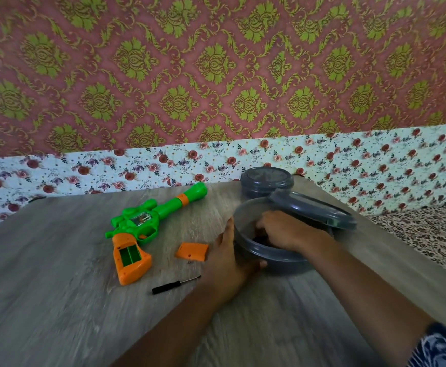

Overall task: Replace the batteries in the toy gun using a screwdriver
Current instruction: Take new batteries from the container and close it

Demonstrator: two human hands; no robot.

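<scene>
Left hand: the left hand [228,256] grips the near-left wall of the grey container [245,207], thumb up along the side and fingers curled under its near edge.
Right hand: the right hand [282,230] reaches down inside the same container, fingers bent over some dark items at the bottom; whether it pinches any of them cannot be told.
Toy gun: the toy gun [142,223] lies flat on the wooden table [57,287], well left of both hands and touched by neither.
Gun axis: its long axis runs diagonally, green barrel pointing up-right toward the far wall, orange grip pointing down-left toward the person.
Battery bay: the bay in the grip is uncovered, showing a green cavity.
Battery cover: the orange cover [192,251] lies loose on the table between the gun's grip and the left hand.
Screwdriver: the black screwdriver [175,284] lies near the left wrist, tip pointing right and slightly away.
Lid: a grey lid [311,210] leans tilted on the container's far rim.
Second container: a closed grey tub [266,181] stands just behind.
</scene>
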